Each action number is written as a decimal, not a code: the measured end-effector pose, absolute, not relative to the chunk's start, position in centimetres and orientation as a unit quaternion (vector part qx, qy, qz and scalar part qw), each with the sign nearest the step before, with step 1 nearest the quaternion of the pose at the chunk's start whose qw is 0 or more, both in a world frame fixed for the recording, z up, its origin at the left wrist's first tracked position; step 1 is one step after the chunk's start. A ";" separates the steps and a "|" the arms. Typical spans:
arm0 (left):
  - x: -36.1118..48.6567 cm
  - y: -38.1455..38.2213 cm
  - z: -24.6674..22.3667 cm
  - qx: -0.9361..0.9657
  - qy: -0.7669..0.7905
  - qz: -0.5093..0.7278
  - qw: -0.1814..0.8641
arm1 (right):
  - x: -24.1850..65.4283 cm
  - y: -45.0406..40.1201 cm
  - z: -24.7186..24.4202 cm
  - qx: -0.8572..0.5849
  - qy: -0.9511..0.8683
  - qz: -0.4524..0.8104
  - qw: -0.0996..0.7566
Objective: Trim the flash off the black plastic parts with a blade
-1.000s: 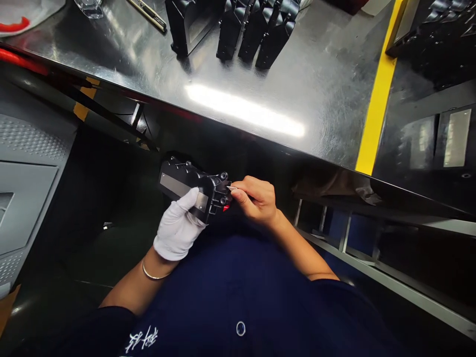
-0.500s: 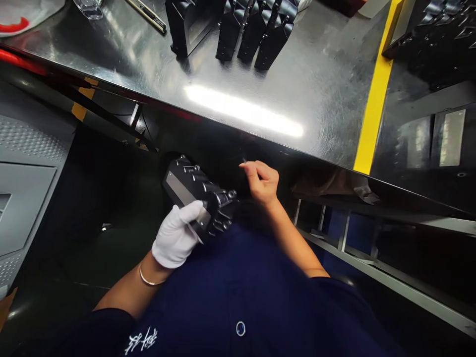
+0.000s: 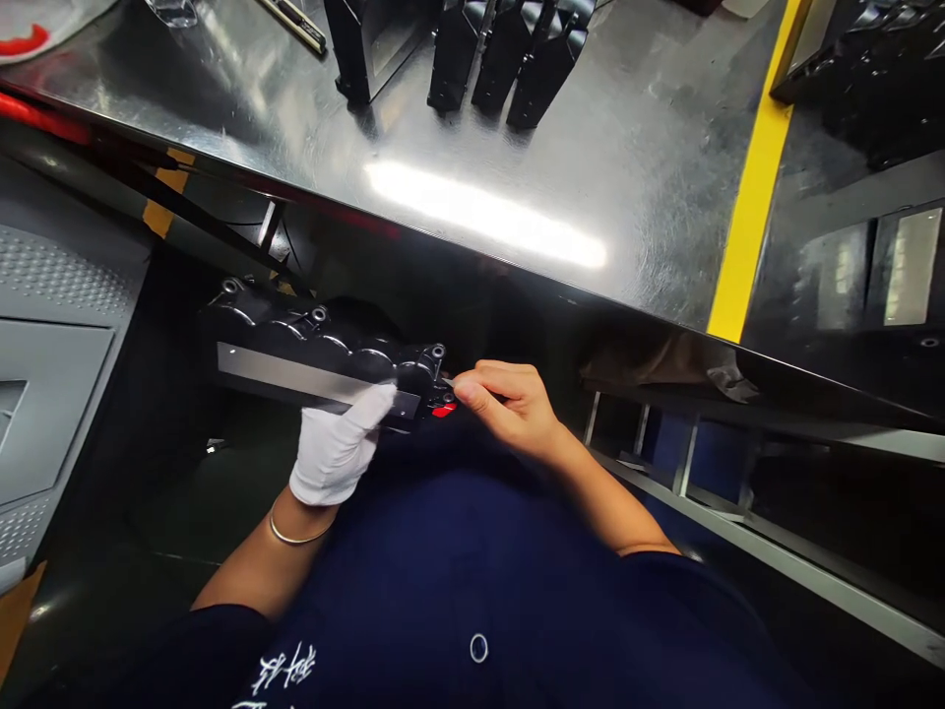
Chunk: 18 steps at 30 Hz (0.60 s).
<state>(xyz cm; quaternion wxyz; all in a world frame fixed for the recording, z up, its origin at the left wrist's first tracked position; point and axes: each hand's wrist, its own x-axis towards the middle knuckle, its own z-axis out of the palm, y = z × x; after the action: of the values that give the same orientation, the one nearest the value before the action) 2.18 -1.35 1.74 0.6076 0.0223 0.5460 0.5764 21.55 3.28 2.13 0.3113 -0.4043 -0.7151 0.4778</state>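
Observation:
My left hand [image 3: 336, 448], in a white glove, is closed around a long black moulded housing [image 3: 340, 345] with rounded ribs, ring-shaped bosses and a flat grey strip along its side. The thumb presses on the strip near the right end. The bare fingers of my right hand [image 3: 509, 399] pinch a small thin blade-like piece [image 3: 449, 382], mostly hidden, its tip at the housing's right end. Just below that tip a small red spot [image 3: 444, 410] shows on or by the housing.
A shiny metal table [image 3: 650, 217] lies ahead, with several black housings [image 3: 509, 69] standing on it. A pen-like tool [image 3: 295, 25] is at the back left. Yellow tape [image 3: 749, 217] crosses the table at right. A grey cabinet [image 3: 51, 404] stands at left, and shelf rails [image 3: 686, 458] run below right.
My left hand has turned the housing more level, its ribbed edge now facing away from me. My right hand has come down and left to the housing's right end.

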 end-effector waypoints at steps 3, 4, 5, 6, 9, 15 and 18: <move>2.1 -1.6 1.4 0.128 0.571 0.581 0.565 | 21.6 3.4 2.1 -0.402 -0.717 0.482 0.303; 2.2 -1.6 1.5 0.159 0.575 0.582 0.553 | 21.6 3.4 2.1 -0.400 -0.718 0.484 0.301; 2.3 -1.5 1.6 0.181 0.575 0.586 0.542 | 21.7 3.4 2.1 -0.397 -0.719 0.485 0.301; 2.4 -1.5 1.8 0.194 0.573 0.589 0.535 | 21.7 3.4 2.2 -0.394 -0.720 0.486 0.301; 2.6 -1.2 2.5 0.236 0.574 0.581 0.526 | 21.7 3.5 2.4 -0.392 -0.715 0.502 0.289; 2.8 -0.4 4.1 0.159 0.600 0.555 0.555 | 21.9 4.0 2.4 -0.417 -0.690 0.529 0.264; 2.8 -0.5 3.8 0.165 0.610 0.541 0.555 | 21.6 3.9 1.5 -0.426 -0.724 0.449 0.304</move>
<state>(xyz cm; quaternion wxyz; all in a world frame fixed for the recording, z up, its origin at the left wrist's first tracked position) 2.84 -0.47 3.82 0.5545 0.1650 0.6103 0.5411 21.63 3.91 1.51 0.3042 -0.4260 -0.7239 0.4495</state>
